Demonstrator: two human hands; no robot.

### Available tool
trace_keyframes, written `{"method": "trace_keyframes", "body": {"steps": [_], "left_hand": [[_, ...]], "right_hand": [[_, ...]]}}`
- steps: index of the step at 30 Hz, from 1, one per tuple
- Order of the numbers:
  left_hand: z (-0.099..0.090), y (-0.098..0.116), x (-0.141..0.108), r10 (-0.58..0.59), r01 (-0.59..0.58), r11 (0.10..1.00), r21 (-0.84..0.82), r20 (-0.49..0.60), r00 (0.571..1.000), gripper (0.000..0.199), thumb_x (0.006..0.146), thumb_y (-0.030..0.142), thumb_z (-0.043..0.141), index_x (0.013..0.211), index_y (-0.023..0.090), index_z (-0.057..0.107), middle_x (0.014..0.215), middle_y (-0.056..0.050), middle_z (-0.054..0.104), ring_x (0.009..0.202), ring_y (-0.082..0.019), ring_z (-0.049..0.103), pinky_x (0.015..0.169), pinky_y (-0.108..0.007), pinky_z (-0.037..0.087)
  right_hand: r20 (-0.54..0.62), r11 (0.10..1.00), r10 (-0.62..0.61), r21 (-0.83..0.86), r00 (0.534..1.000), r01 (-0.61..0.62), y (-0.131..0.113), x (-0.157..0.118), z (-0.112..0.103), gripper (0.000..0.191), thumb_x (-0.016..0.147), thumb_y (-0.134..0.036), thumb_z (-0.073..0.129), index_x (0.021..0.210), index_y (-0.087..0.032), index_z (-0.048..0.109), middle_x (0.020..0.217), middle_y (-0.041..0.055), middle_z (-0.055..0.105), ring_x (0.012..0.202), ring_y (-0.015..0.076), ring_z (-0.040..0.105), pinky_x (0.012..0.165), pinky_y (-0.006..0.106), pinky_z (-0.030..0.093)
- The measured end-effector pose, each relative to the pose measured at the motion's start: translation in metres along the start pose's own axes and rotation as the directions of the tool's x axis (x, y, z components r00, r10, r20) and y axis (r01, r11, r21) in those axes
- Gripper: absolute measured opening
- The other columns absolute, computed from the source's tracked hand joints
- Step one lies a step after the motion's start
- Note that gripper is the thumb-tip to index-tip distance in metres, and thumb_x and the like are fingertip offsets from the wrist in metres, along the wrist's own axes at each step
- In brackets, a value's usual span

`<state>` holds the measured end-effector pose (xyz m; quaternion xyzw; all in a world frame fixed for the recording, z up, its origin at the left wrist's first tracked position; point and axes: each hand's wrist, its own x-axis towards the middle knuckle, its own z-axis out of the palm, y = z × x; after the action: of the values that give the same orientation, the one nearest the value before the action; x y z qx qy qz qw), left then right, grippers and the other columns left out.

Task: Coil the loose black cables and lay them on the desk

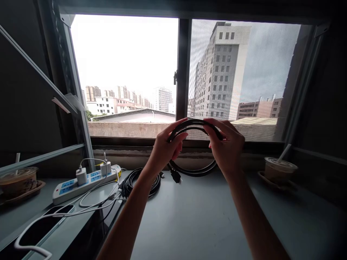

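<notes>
A black cable (pixel 199 173) is wound in a round coil and held upright above the grey table, in front of the window. My left hand (pixel 168 142) grips the coil's upper left side, thumb and fingers around it. On the upper right side, my right hand (pixel 225 139) pinches the same coil. One black connector (pixel 176 176) with a light metal tip hangs at the coil's lower left. Another coiled black cable (pixel 131 182) lies on the table, partly hidden behind my left forearm.
A white power strip (pixel 65 191) with two plugged-in chargers and white cables sits at left. A phone (pixel 46 224) lies nearer. Drink cups stand at the far left (pixel 20 180) and right (pixel 279 169). A metal frame (pixel 78 86) surrounds the window.
</notes>
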<state>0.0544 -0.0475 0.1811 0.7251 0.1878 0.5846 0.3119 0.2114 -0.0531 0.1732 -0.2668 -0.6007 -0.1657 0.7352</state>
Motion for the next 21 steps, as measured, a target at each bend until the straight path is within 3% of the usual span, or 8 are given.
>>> {"method": "trace_keyframes", "body": {"steps": [2,8,14,16,21], "left_hand": [[0.001,-0.001,0.0,0.001,-0.001,1.0,-0.005,-0.016,1.0,0.037,0.083,0.026,0.056,0.12,0.023,0.056,0.041,0.01,0.041,0.028,-0.002,0.03,0.028,-0.013,0.023],[0.004,-0.004,0.001,-0.029,0.017,0.998,-0.062,-0.201,0.979,0.031,0.079,0.038,0.061,0.101,0.018,0.067,0.035,0.01,0.034,0.027,-0.002,0.026,0.027,-0.015,0.018],[0.008,0.0,0.001,-0.058,0.026,0.996,-0.091,-0.37,0.927,0.025,0.07,0.035,0.07,0.088,0.018,0.071,0.035,0.01,0.035,0.029,-0.002,0.025,0.028,-0.016,0.016],[0.007,0.0,0.001,-0.037,0.002,0.996,-0.086,-0.409,0.912,0.022,0.067,0.034,0.072,0.083,0.018,0.071,0.035,0.01,0.035,0.029,-0.002,0.025,0.028,-0.017,0.016],[0.0,-0.001,0.004,0.047,-0.091,0.993,-0.078,-0.441,0.896,0.028,0.074,0.046,0.063,0.07,0.019,0.068,0.033,0.009,0.029,0.028,-0.003,0.021,0.029,-0.019,0.012]], "right_hand": [[-0.003,1.0,0.023,0.005,1.0,-0.023,0.0,0.0,0.0,0.014,0.083,-0.025,0.061,0.094,-0.022,0.07,0.083,0.0007,0.063,0.072,0.0134,0.061,0.064,0.026,0.051],[0.087,0.986,0.163,0.019,0.983,-0.165,-0.002,-0.001,-0.002,0.017,0.082,-0.033,0.061,0.094,-0.023,0.068,0.09,-0.0003,0.063,0.044,0.0058,0.05,0.036,0.021,0.037],[0.144,0.984,0.145,-0.128,0.979,-0.127,-0.002,0.0,-0.001,0.025,0.082,-0.04,0.06,0.088,-0.017,0.068,0.083,0.0023,0.062,0.054,0.0106,0.057,0.054,0.026,0.047],[0.145,0.975,0.193,-0.141,0.97,-0.173,-0.003,0.002,-0.002,0.027,0.079,-0.043,0.063,0.083,-0.017,0.069,0.082,0.003,0.064,0.06,0.0132,0.06,0.058,0.027,0.047],[0.26,0.904,0.427,-0.143,0.866,-0.402,-0.011,0.007,-0.014,0.034,0.071,-0.05,0.067,0.066,-0.017,0.067,0.048,-0.0012,0.057,0.044,0.0114,0.054,0.054,0.025,0.042]]}}
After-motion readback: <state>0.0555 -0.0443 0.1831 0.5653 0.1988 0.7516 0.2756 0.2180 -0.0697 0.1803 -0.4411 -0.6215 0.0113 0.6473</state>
